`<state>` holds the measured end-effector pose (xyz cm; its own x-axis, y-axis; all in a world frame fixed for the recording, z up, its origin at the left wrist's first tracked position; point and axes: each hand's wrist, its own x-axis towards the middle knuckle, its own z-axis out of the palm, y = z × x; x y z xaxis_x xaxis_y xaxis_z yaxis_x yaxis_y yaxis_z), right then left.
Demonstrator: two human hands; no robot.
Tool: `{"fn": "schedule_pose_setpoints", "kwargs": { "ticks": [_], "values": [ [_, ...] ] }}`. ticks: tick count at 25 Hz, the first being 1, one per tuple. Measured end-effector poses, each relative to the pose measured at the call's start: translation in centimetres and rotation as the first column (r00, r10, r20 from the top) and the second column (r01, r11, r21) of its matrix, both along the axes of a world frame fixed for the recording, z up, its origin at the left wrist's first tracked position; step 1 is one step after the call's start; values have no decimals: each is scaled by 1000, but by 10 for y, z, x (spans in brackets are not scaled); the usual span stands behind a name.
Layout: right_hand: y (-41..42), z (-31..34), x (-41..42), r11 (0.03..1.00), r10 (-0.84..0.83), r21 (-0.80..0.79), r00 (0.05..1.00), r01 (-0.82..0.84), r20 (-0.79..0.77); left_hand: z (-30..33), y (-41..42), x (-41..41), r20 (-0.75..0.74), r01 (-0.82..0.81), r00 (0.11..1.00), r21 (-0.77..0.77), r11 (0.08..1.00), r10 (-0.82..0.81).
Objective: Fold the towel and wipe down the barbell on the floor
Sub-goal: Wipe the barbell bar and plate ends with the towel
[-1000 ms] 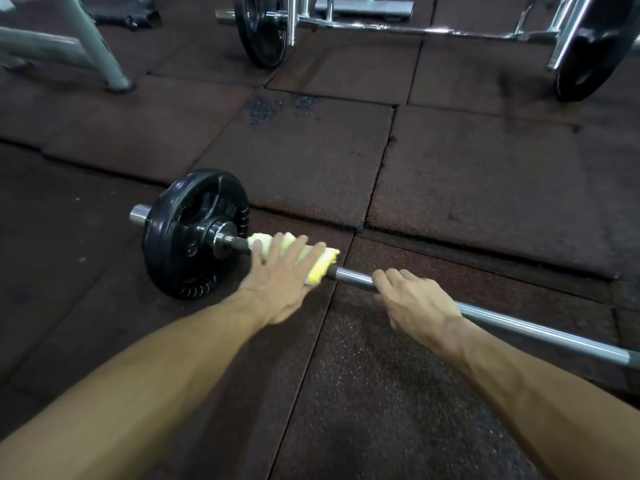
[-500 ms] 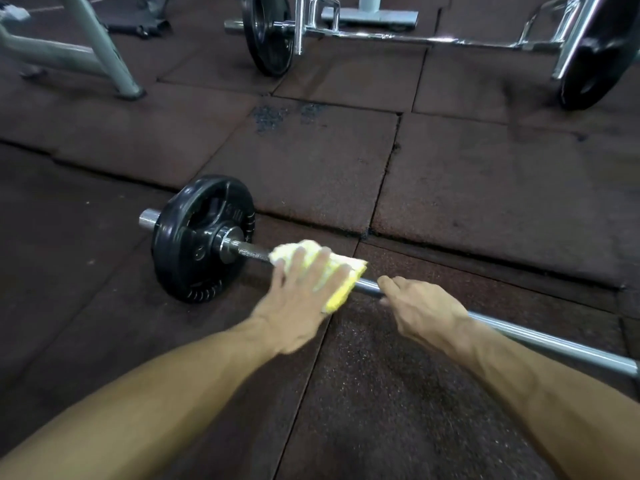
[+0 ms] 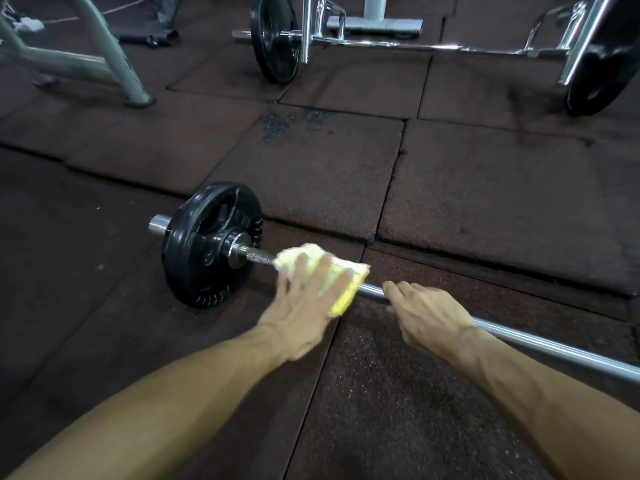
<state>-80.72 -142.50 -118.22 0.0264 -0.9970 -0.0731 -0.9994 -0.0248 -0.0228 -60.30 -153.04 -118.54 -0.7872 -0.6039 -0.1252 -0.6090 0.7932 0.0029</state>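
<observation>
Wiping is in progress: the left hand [image 3: 304, 306] presses the folded yellow towel [image 3: 325, 271] on the bar [image 3: 554, 344] w/ fingers spread and nearly straight, not curled round it. The towel sits on the shaft just beside the inner collar of the black plate [image 3: 207, 244], and a short knurled piece of bar shows between them. The right hand [image 3: 426, 313] is on the bar just beside the towel, fingers curled over the shaft; it seems to steady it, but I cannot tell if the thumb closes underneath.

The barbell lies on the rubber floor mats [image 3: 485, 202], near the seam between two tiles, its other end going out at the right edge of view.

Progress, as I judge: the fold is done, since the towel is a compact pad. The wipe is only at the plate end; the long shaft to the right, approx. most of the visible bar, is not yet covered by the towel. If the far end or the sleeve [image 3: 159, 225] outside the plate are clean, the view does not tell.
</observation>
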Motion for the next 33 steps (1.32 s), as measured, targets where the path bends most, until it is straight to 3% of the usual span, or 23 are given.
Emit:
{"fn": "schedule_pose_setpoints", "kwargs": {
  "ticks": [3, 6, 8, 10, 14, 20, 25, 28, 31, 33],
  "values": [
    [-1, 2, 12, 1000, -18, -16, 997, 17, -69, -6, 1, -5, 12, 89, 996, -69, 994, -89],
    [-10, 5, 18, 1000, -31, -3, 999, 31, 23, -1, -55, 31, 36, -82, 995, -158, 984, 89],
    [-12, 4, 12, 1000, -30, -5, 996, 31, 89, 2, -75, 51, 84, -197, 974, -136, 971, 210],
    [-11, 2, 11, 1000, -26, -12, 998, 26, 48, 6, -62, 41, 54, -242, 968, -70, 968, 246],
    [-15, -1, 21, 998, -40, 58, 999, 40, -1, 0, 9, -21, 43, -13, 999, 30, 999, 12],
    [-1, 6, -7, 997, -55, 49, 998, 57, -38, 3, -31, -8, 80, 33, 996, -87, 996, -26],
    [3, 6, -10, 996, -47, 74, 997, 52, -67, -2, 36, -45, 20, 190, 982, -28, 981, -190],
    [9, 9, -11, 995, -63, 67, 994, 69, -86, -2, -5, -30, 33, 169, 986, -137, 976, -166],
    [11, 10, -14, 994, -62, 90, 995, 69, -80, 6, -37, -3, 63, 10, 998, -103, 995, -3],
    [7, 10, -9, 996, -37, 81, 997, 43, -70, 10, -17, -7, 26, 19, 1000, -65, 998, -17]
  ]
}}
